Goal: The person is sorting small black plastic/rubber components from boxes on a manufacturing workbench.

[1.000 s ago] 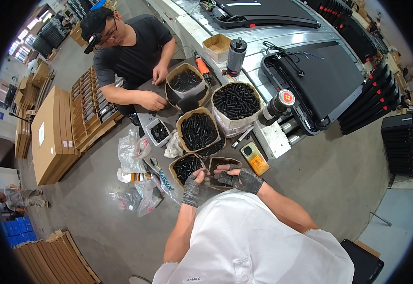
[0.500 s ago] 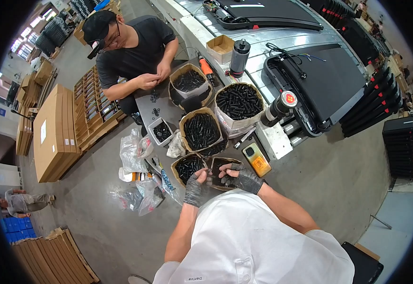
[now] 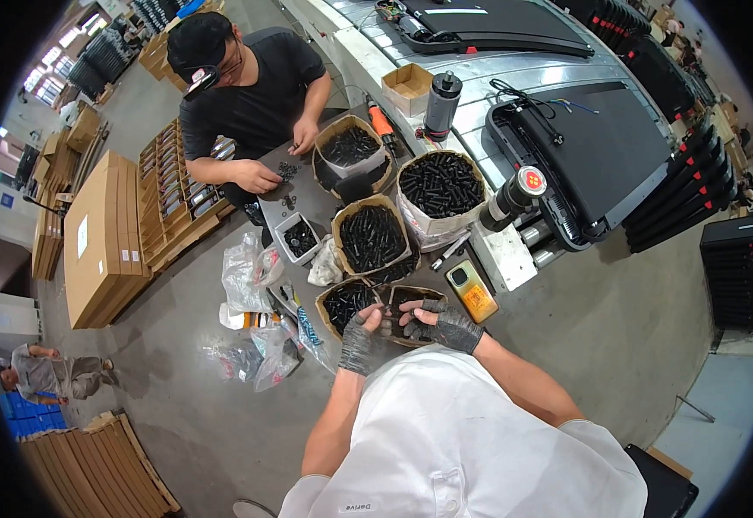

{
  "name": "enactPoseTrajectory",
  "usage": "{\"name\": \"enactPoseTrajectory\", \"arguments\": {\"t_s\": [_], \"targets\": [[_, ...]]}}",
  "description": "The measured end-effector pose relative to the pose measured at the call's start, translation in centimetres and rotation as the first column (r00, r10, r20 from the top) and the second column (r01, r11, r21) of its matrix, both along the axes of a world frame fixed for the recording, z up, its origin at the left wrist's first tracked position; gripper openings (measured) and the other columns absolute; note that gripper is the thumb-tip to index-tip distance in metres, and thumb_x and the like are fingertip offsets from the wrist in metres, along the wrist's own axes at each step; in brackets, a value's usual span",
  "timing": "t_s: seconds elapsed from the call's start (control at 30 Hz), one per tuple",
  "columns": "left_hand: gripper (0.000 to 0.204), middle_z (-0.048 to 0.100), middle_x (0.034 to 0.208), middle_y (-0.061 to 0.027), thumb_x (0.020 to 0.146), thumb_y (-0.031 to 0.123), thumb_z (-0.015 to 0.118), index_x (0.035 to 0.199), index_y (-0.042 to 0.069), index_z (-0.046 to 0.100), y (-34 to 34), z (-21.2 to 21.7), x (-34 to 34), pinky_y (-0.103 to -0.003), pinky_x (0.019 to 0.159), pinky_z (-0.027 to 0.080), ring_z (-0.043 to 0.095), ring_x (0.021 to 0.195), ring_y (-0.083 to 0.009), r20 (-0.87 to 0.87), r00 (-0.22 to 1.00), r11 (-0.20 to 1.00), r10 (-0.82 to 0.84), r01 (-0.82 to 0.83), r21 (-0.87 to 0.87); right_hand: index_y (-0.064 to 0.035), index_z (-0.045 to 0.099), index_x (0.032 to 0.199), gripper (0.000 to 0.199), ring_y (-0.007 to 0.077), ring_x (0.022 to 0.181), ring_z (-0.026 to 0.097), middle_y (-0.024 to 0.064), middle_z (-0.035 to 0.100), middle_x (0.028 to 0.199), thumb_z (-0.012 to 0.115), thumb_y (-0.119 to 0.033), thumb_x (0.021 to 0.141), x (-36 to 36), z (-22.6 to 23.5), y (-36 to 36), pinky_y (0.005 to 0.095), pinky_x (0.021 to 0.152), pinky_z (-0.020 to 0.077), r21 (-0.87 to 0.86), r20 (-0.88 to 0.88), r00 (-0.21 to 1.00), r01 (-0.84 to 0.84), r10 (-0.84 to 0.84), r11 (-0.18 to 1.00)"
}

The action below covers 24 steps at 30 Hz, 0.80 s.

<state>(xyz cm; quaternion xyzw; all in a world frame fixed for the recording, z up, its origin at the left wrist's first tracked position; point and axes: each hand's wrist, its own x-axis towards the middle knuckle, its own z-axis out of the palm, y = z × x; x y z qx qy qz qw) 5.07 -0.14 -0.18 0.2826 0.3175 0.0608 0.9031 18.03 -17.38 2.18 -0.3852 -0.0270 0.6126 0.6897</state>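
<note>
My left hand, in a grey fingerless glove, is over the near left carton of black bolt-like parts. Its thumb and fingertips are pinched together, and what lies between them is too small to make out. My right hand, gloved alike, is at the near right carton, its fingers curled in a pinch. Something small and dark may be in them, but I cannot tell. The two hands face each other, a short gap apart. Beyond them stands a carton full of black rod-shaped parts.
Across the table a co-worker handles small dark rings. Nearby are a white tub, a phone, plastic bags, a larger carton of black parts, and a roller line bearing black machine bases.
The co-worker's hands have parted, one lowered to the rings on the table. The walker at far left has shifted slightly. My hands have barely moved.
</note>
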Motion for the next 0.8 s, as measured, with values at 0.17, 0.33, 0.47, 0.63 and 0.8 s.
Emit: {"name": "enactPoseTrajectory", "arguments": {"t_s": [0.17, 0.33, 0.47, 0.63, 0.8], "targets": [[0.028, 0.067, 0.096, -0.0083, 0.088, 0.017, 0.068, 0.111, 0.002, 0.061, -0.1, 0.1, 0.0, -0.029, 0.077, 0.052, 0.063, 0.085, -0.0174, -0.025, 0.999, 0.999, 0.023, -0.022, 0.029, -0.0029, 0.047, 0.132, 0.043, 0.0172, 0.098, 0.060, 0.0105, 0.061, 0.111, 0.056, -0.022, 0.094, 0.2, -0.4, -0.1, 0.0301, 0.089, 0.0498, 0.027, -0.012, 1.000, -0.015, 0.015, 1.000], [0.032, 0.067, 0.096, -0.0083, 0.087, 0.017, 0.069, 0.113, 0.001, 0.061, -0.3, 0.0, 0.3, -0.029, 0.077, 0.052, 0.063, 0.085, -0.0179, -0.025, 0.999, 0.998, 0.038, -0.037, 0.056, -0.0035, 0.044, 0.132, 0.044, 0.0191, 0.102, 0.059, 0.0128, 0.060, 0.112, 0.056, -0.022, 0.093, 0.1, 1.0, 0.1, 0.0331, 0.090, 0.0500, 0.081, -0.053, 0.998, -0.023, 0.028, 0.996], [0.029, 0.068, 0.096, -0.0080, 0.086, 0.016, 0.069, 0.111, 0.003, 0.063, -0.6, 0.3, 0.9, -0.029, 0.076, 0.051, 0.063, 0.083, -0.0164, -0.032, 0.999, 0.988, 0.031, -0.025, 0.151, -0.0050, 0.047, 0.118, 0.030, 0.0223, 0.105, 0.059, 0.0150, 0.060, 0.111, 0.057, -0.019, 0.093, -0.1, 0.5, 0.4, 0.0361, 0.093, 0.0498, 0.053, -0.057, 0.998, -0.007, 0.010, 0.999], [0.028, 0.068, 0.096, -0.0080, 0.086, 0.014, 0.069, 0.111, 0.002, 0.064, -0.6, 0.1, 0.8, -0.030, 0.077, 0.050, 0.063, 0.084, -0.0161, -0.028, 0.999, 0.978, 0.028, -0.021, 0.207, -0.0067, 0.048, 0.109, 0.021, 0.0245, 0.105, 0.059, 0.0149, 0.060, 0.111, 0.058, -0.016, 0.093, 0.0, 1.4, 1.0, 0.0367, 0.094, 0.0495, 0.023, -0.133, 0.991, -0.004, 0.007, 1.000], [0.026, 0.068, 0.095, -0.0092, 0.087, 0.013, 0.068, 0.110, 0.001, 0.063, -0.6, 0.5, 1.2, -0.029, 0.072, 0.052, 0.063, 0.080, -0.0161, -0.031, 0.999, 0.964, 0.037, -0.027, 0.263, -0.0066, 0.054, 0.106, 0.015, 0.0191, 0.099, 0.060, 0.0086, 0.061, 0.106, 0.058, -0.014, 0.093, -0.1, -1.1, 0.8, 0.0317, 0.090, 0.0503, 0.000, -0.163, 0.985, 0.064, -0.063, 0.998]]}}
